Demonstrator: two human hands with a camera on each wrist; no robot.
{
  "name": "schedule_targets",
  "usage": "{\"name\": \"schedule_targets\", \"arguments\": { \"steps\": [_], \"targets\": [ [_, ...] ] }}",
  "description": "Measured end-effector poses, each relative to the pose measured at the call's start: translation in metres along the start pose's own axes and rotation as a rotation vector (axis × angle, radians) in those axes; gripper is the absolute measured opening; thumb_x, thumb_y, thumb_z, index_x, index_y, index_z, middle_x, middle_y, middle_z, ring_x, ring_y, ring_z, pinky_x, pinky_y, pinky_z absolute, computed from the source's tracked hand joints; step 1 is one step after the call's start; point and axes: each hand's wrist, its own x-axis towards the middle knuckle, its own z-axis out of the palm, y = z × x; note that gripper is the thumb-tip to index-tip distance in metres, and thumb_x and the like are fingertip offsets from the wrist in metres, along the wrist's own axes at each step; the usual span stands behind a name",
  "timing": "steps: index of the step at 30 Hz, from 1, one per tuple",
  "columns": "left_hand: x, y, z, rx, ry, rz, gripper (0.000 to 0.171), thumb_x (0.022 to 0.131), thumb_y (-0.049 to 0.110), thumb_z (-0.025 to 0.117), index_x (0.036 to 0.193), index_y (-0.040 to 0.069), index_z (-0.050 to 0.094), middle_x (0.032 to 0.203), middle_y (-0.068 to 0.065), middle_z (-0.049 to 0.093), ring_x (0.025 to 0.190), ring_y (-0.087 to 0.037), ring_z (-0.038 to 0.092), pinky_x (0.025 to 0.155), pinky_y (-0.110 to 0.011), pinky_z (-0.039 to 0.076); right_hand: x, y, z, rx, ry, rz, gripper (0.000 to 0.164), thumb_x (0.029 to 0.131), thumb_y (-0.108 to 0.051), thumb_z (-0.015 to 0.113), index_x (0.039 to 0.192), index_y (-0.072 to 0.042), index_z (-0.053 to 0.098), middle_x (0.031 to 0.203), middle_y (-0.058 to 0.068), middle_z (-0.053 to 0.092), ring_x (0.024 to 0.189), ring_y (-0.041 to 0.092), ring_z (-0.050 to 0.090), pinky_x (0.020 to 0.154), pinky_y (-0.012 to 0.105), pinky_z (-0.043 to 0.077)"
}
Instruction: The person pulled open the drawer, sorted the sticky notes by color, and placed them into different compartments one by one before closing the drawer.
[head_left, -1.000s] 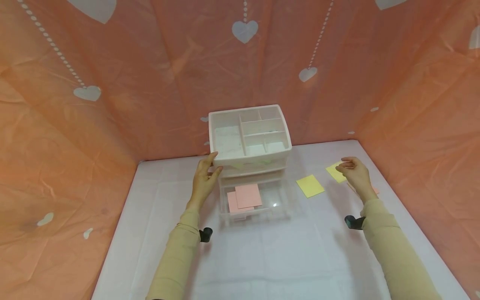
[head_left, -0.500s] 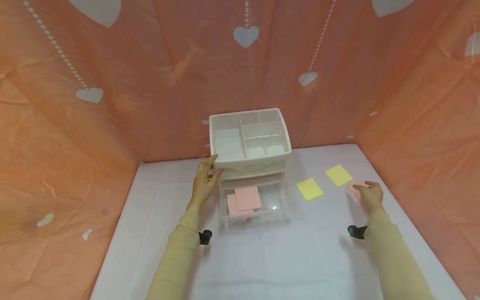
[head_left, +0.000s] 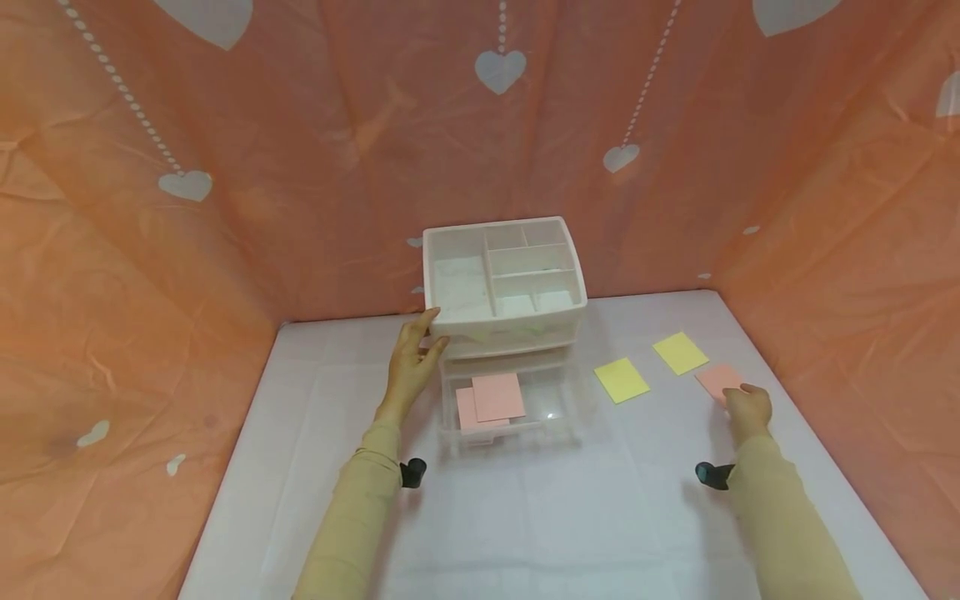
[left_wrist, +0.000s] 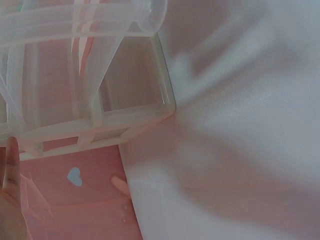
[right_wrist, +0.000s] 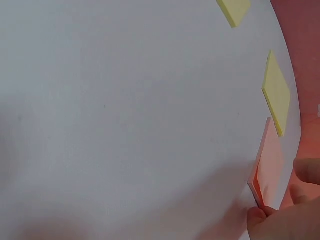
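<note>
My left hand [head_left: 408, 367] holds the front left corner of a white plastic drawer organizer [head_left: 506, 315], index finger at the top rim and thumb lower down. Its clear lower drawer [head_left: 551, 398] is pulled out. Two pink sticky note pads [head_left: 498, 397] lie overlapping in the drawer's left part. At the table's right side my right hand [head_left: 748, 410] pinches the near corner of another pink sticky note pad [head_left: 718, 380]. The right wrist view shows thumb and fingertip at that pad's corner [right_wrist: 269, 172], with an upper layer parting slightly from the rest.
Two yellow sticky note pads, one nearer the organizer [head_left: 622, 380] and one farther right [head_left: 680, 352], lie on the white-covered table [head_left: 525, 517]. The organizer's top has several compartments. Orange curtains [head_left: 360, 167] with white hearts enclose the back and sides.
My right hand has moved from beside the far yellow pad down and right to the pink pad, and now pinches its near corner. The left hand stays at the organizer.
</note>
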Motion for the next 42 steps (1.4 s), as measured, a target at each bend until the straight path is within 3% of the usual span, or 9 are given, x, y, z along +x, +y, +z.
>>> {"name": "schedule_targets", "arguments": {
  "steps": [10, 15, 17, 22, 25, 29, 32, 37, 42],
  "targets": [
    [0.0, 0.001, -0.001, 0.0, 0.002, -0.003, 0.047, 0.092, 0.02, 0.059, 0.136, 0.025, 0.043, 0.119, -0.016, 0.049, 0.107, -0.029, 0.051, 0.079, -0.042, 0.056, 0.002, -0.005, 0.004, 0.189, 0.15, 0.075, 0.066, 0.09, -0.014, 0.041, 0.148, -0.003, 0.01, 0.155, 0.017, 0.015, 0.137, 0.026, 0.024, 0.117, 0.03, 0.026],
    [0.001, 0.001, -0.003, -0.011, -0.001, -0.019, 0.048, 0.091, 0.02, 0.06, 0.136, 0.024, 0.044, 0.119, -0.017, 0.048, 0.109, -0.035, 0.051, 0.081, -0.043, 0.055, 0.007, -0.008, 0.005, 0.295, 0.107, 0.141, 0.075, 0.09, -0.017, 0.047, 0.148, -0.007, -0.001, 0.157, 0.011, -0.001, 0.138, 0.017, 0.017, 0.114, 0.021, 0.027],
    [0.001, 0.001, -0.003, -0.01, 0.002, -0.016, 0.048, 0.091, 0.019, 0.06, 0.136, 0.023, 0.044, 0.119, -0.017, 0.049, 0.109, -0.036, 0.051, 0.08, -0.043, 0.055, 0.006, -0.008, 0.005, 0.316, 0.063, 0.176, 0.077, 0.091, -0.018, 0.048, 0.148, -0.008, -0.002, 0.156, 0.01, 0.004, 0.13, 0.013, 0.03, 0.108, 0.016, 0.035],
    [0.001, 0.001, -0.001, 0.001, 0.006, -0.01, 0.048, 0.091, 0.019, 0.06, 0.136, 0.023, 0.044, 0.12, -0.017, 0.049, 0.107, -0.032, 0.052, 0.079, -0.042, 0.056, 0.001, -0.004, 0.0, 0.368, -0.034, 0.298, 0.062, 0.091, -0.017, 0.053, 0.145, -0.013, 0.022, 0.104, -0.002, 0.053, 0.076, -0.001, 0.052, 0.075, 0.009, 0.052],
    [0.001, 0.001, 0.0, 0.006, 0.008, -0.006, 0.048, 0.091, 0.019, 0.06, 0.136, 0.023, 0.043, 0.12, -0.017, 0.049, 0.107, -0.031, 0.053, 0.079, -0.041, 0.056, 0.001, 0.0, -0.003, 0.377, -0.055, 0.34, 0.03, 0.092, -0.016, 0.054, 0.12, -0.016, 0.045, 0.073, -0.009, 0.053, 0.067, 0.001, 0.056, 0.07, 0.011, 0.053],
    [0.002, 0.002, 0.001, 0.008, 0.015, 0.007, 0.047, 0.091, 0.018, 0.06, 0.135, 0.023, 0.044, 0.12, -0.016, 0.05, 0.106, -0.029, 0.053, 0.079, -0.041, 0.056, 0.002, 0.005, -0.004, 0.37, -0.056, 0.307, 0.005, 0.094, -0.016, 0.05, 0.097, -0.014, 0.047, 0.063, -0.008, 0.053, 0.062, 0.003, 0.056, 0.066, 0.013, 0.053],
    [0.002, 0.001, 0.002, 0.006, 0.016, 0.016, 0.047, 0.091, 0.017, 0.06, 0.135, 0.022, 0.045, 0.12, -0.016, 0.05, 0.106, -0.028, 0.053, 0.078, -0.041, 0.056, -0.002, 0.007, -0.002, 0.284, 0.005, 0.223, 0.017, 0.094, -0.015, 0.045, 0.109, -0.007, 0.05, 0.076, -0.002, 0.056, 0.068, 0.006, 0.055, 0.068, 0.015, 0.052],
    [0.001, 0.002, 0.002, 0.001, 0.013, 0.014, 0.047, 0.091, 0.018, 0.06, 0.135, 0.021, 0.044, 0.12, -0.016, 0.05, 0.106, -0.028, 0.052, 0.078, -0.041, 0.056, -0.01, 0.007, 0.004, 0.06, 0.133, 0.041, 0.053, 0.091, -0.016, 0.033, 0.139, 0.006, 0.033, 0.137, 0.027, 0.04, 0.128, 0.035, 0.04, 0.111, 0.039, 0.035],
    [0.0, 0.002, 0.0, 0.006, 0.017, 0.01, 0.047, 0.091, 0.018, 0.061, 0.135, 0.021, 0.045, 0.119, -0.016, 0.05, 0.106, -0.028, 0.052, 0.078, -0.041, 0.056, -0.008, 0.009, 0.007, 0.131, 0.145, 0.048, 0.055, 0.092, -0.017, 0.032, 0.142, 0.004, 0.029, 0.149, 0.022, 0.027, 0.139, 0.034, 0.024, 0.118, 0.041, 0.023]
  ]
}}
